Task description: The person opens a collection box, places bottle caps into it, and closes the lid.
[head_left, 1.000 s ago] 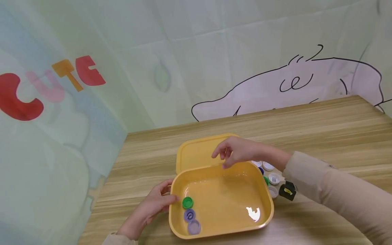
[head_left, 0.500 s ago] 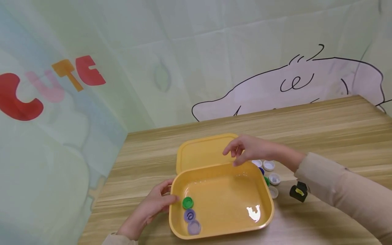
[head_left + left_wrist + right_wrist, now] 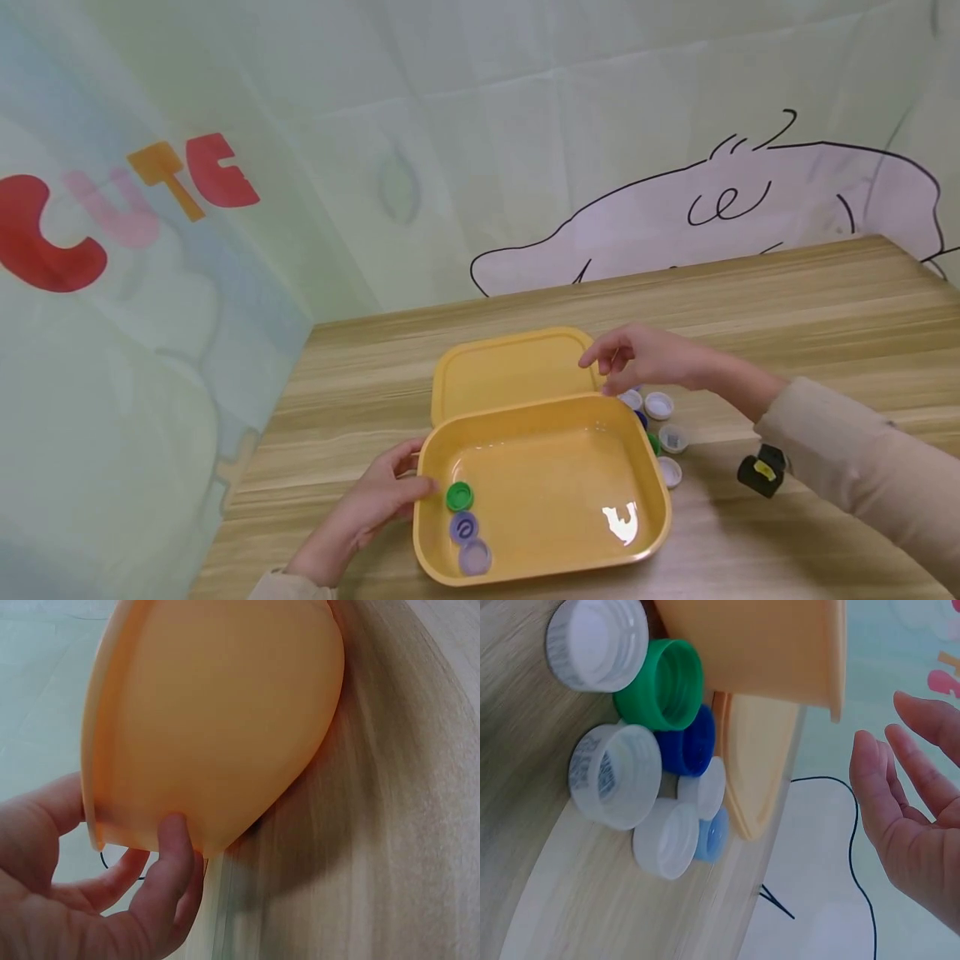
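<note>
A yellow plastic box (image 3: 555, 492) stands without its lid. My left hand (image 3: 390, 487) grips its left wall, thumb over the rim and fingers against the outer side, as the left wrist view confirms. Inside, along the left wall, lie a green bottle cap (image 3: 460, 497), a purple cap (image 3: 464, 527) and a pale translucent cap (image 3: 475, 557). My right hand (image 3: 645, 358) hovers above the box's back right corner, its fingers loosely bent with nothing between them. Below it in the right wrist view are a green cap (image 3: 664, 684), a dark blue cap (image 3: 690, 742) and several white or clear caps.
The yellow lid (image 3: 510, 371) lies flat behind the box. A light blue cap (image 3: 714, 836) sits at the end of the cap group, right of the box. The wooden table (image 3: 810, 308) meets a printed cloth backdrop (image 3: 450, 167) at the back and left.
My right hand has moved right, from above the box's back edge to its back right corner, near the loose caps. The left hand and the box have stayed in place.
</note>
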A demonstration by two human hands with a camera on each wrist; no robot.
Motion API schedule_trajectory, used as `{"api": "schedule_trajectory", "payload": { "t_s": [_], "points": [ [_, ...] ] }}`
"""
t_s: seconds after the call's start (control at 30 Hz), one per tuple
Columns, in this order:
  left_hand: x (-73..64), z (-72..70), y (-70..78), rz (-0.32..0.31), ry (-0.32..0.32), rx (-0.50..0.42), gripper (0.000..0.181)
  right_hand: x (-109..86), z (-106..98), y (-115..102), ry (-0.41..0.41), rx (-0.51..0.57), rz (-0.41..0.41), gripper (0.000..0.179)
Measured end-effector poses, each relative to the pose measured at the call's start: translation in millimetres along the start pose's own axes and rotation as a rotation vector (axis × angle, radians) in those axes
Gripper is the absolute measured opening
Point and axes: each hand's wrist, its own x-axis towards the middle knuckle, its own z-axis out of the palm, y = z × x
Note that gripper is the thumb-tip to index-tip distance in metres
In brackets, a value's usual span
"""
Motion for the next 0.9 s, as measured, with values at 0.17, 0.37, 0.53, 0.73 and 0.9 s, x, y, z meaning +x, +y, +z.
{"api": "schedule_trajectory", "payload": {
  "t_s": [0.17,0.37,0.53,0.73,0.9],
  "points": [
    [0.1,-0.4,-0.1,-0.003,-0.001,-0.004,0.066,-3.6,-5.1,8.0,0.003,0.022,0.001,0.036],
    [-0.5,0.1,1.5,-0.003,0.001,0.000,0.066,-5.6,-10.4,19.7,0.022,0.047,0.022,0.039],
    [-0.7,0.5,2.3,-0.012,0.011,0.014,0.065,-9.0,-14.5,25.3,0.044,0.041,0.052,0.039],
    [-0.7,0.8,3.0,-0.014,0.011,0.015,0.065,-10.9,-17.7,32.5,0.060,0.020,0.077,0.041],
    [-1.3,0.6,2.7,-0.009,0.008,0.009,0.066,-11.1,-20.8,41.8,0.066,0.030,0.064,0.042]
  ]
}}
